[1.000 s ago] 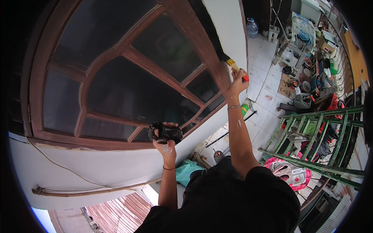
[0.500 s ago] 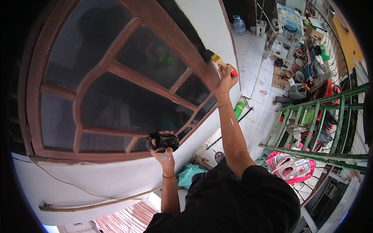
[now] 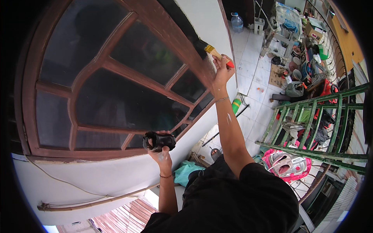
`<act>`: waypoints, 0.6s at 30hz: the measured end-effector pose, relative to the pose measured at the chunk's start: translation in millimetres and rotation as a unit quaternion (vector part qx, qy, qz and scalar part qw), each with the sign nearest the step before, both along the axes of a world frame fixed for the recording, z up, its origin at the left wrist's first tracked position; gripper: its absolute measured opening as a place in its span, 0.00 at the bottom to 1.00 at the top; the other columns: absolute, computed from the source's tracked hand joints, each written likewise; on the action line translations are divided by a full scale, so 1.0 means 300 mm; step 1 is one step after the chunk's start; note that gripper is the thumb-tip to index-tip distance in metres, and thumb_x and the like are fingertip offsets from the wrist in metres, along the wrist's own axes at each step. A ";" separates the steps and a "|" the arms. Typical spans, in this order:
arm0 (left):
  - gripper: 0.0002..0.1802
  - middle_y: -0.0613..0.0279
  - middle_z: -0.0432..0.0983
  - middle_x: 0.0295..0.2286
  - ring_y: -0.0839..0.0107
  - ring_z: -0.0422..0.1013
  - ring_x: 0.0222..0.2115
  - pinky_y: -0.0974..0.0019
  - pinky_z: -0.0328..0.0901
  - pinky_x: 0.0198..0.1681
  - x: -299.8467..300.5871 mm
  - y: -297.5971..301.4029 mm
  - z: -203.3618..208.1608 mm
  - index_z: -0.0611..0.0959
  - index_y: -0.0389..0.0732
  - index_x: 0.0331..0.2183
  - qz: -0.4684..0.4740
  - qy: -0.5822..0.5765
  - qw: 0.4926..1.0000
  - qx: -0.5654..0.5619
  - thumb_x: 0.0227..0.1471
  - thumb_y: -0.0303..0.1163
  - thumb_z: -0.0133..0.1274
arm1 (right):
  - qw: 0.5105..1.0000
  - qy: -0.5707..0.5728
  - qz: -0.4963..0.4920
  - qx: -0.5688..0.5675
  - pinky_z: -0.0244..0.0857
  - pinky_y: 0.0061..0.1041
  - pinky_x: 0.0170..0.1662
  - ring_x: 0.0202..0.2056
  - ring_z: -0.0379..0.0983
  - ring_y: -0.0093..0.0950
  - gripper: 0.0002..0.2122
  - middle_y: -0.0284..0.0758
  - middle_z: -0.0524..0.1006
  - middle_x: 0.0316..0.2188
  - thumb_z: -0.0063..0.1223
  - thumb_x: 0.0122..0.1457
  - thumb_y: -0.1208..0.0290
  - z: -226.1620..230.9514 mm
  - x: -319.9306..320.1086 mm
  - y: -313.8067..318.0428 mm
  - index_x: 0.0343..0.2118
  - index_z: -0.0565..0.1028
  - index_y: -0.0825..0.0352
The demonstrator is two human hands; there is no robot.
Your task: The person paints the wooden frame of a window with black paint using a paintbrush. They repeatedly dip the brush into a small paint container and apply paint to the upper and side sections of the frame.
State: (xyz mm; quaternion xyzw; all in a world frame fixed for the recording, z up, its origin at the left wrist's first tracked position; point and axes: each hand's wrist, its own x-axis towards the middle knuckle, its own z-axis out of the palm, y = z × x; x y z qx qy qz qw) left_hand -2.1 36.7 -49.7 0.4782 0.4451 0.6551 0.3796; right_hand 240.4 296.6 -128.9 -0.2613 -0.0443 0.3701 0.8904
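Note:
My right hand [image 3: 222, 72] is closed around the handle of a paintbrush [image 3: 216, 54], which has a wooden handle with a red end and a yellow ferrule. Its dark bristles rest against the black-painted outer edge of a brown wooden window frame [image 3: 175, 42], beside the white wall. Lower down, in front of the panes, my left hand [image 3: 163, 157] grips a black, paint-smeared container [image 3: 159, 141] with its open mouth tilted to the left. White smears mark my left hand and right forearm.
A green ladder [image 3: 311, 124] leans at the right, with a pink-and-grey bundle [image 3: 289, 165] under it. Buckets and clutter [image 3: 299, 70] cover the tiled floor at the upper right, near a water bottle [image 3: 236, 22]. A bamboo pole [image 3: 93, 202] runs along the wall below.
My right hand has moved the paintbrush a little up and left along the black edge, and more of its bristles show. My left hand still holds the container. The whole view has shifted slightly.

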 end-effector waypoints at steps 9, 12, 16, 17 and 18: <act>0.46 0.55 0.75 0.45 0.63 0.75 0.45 0.59 0.72 0.51 -0.027 -0.033 -0.027 0.71 0.34 0.52 0.024 0.067 0.997 0.019 0.47 0.61 0.69 | 0.974 -0.131 -0.053 -0.175 0.76 0.25 0.41 0.33 0.81 0.29 0.08 0.41 0.81 0.34 0.54 0.65 0.74 -0.144 0.018 -0.003 0.42 0.77 0.75; 0.44 0.56 0.75 0.46 0.63 0.75 0.45 0.59 0.72 0.51 -0.066 -0.045 -0.058 0.71 0.34 0.52 0.017 0.105 0.994 0.010 0.51 0.61 0.66 | 0.934 -0.267 -0.088 -0.220 0.73 0.26 0.38 0.30 0.81 0.27 0.07 0.39 0.82 0.27 0.57 0.63 0.73 -0.045 0.022 0.039 0.36 0.80 0.72; 0.44 0.55 0.75 0.45 0.63 0.75 0.45 0.59 0.73 0.49 -0.063 -0.056 -0.070 0.71 0.33 0.52 0.016 0.105 0.994 0.025 0.51 0.61 0.66 | 0.945 -0.297 -0.064 -0.122 0.71 0.22 0.33 0.29 0.78 0.24 0.07 0.38 0.82 0.27 0.57 0.64 0.73 0.175 0.015 -0.004 0.37 0.81 0.73; 0.45 0.55 0.75 0.45 0.62 0.75 0.45 0.58 0.73 0.49 -0.058 -0.059 -0.069 0.71 0.33 0.52 0.020 0.104 0.994 0.022 0.50 0.61 0.66 | 0.949 -0.291 -0.074 -0.100 0.71 0.22 0.32 0.29 0.78 0.23 0.07 0.38 0.82 0.27 0.57 0.64 0.73 0.191 0.022 -0.020 0.37 0.81 0.72; 0.45 0.55 0.76 0.45 0.62 0.75 0.45 0.58 0.73 0.49 -0.050 -0.059 -0.061 0.72 0.33 0.52 0.024 0.102 0.994 0.020 0.50 0.61 0.67 | 0.952 -0.284 -0.084 -0.075 0.70 0.22 0.32 0.29 0.78 0.23 0.07 0.38 0.82 0.27 0.57 0.64 0.73 0.199 0.026 -0.029 0.38 0.81 0.72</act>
